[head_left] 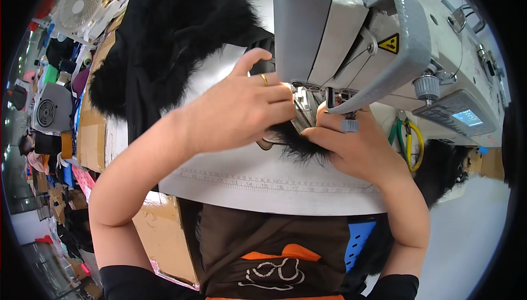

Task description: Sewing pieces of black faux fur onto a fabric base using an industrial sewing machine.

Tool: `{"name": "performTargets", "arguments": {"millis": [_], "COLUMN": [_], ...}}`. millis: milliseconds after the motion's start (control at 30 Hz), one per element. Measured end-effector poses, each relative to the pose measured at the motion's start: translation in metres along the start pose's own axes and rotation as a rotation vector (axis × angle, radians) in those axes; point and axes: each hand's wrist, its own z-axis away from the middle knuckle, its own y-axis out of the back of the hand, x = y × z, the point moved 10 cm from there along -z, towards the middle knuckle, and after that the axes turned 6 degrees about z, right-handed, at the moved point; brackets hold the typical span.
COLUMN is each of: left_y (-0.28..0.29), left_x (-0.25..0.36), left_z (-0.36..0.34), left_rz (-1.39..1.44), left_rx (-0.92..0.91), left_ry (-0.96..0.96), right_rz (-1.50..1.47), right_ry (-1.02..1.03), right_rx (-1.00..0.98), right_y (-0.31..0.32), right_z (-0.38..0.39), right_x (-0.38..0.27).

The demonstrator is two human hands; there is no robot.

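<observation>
My right hand (354, 143) is closed on a strip of black fur trim (299, 140), pinching it just below the needle area of a grey-and-white sewing machine (302, 31). My left hand (244, 108), wearing a ring, reaches to the left side of the needle area. One of its fingers sticks up while the others curl in; their tips are partly hidden, and what they hold cannot be made out. The metal presser parts (306, 105) sit between both hands, in bright light. Fur hides the exact contact at the needle.
Black fabric with fur edging (186, 42) lies heaped on the left of the white table (263, 196), which has a printed ruler scale. Green-and-yellow-handled scissors (409, 141) and more black fur (444, 168) are at the right. Cardboard (93, 135) stands left; a fan (78, 6) is beyond.
</observation>
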Motion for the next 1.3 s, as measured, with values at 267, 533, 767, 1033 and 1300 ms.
{"name": "performTargets", "arguments": {"millis": [267, 533, 767, 1033, 1300], "left_y": [-0.005, -0.012, -0.026, -0.036, -0.033], "left_x": [0.011, 0.016, 0.017, -0.004, 0.02], "left_z": [-0.005, -0.009, -0.012, -0.017, 0.002], "left_rz": [-0.148, -0.014, -0.5, -0.781, -0.705], "left_rx": [-0.072, -0.161, -0.248, -0.21, -0.052], "left_ry": [-0.131, -0.106, 0.016, 0.11, 0.013], "right_rz": [0.002, 0.011, -0.041, 0.288, 0.475], "right_ry": [0.018, 0.008, -0.236, -0.281, -0.125], "right_rx": [-0.014, 0.04, 0.226, 0.359, 0.099], "right_y": [-0.006, -0.004, 0.008, 0.005, -0.006], "right_z": [-0.004, -0.005, -0.001, 0.003, 0.003], "right_x": [-0.009, 0.002, 0.017, 0.022, 0.002]}}
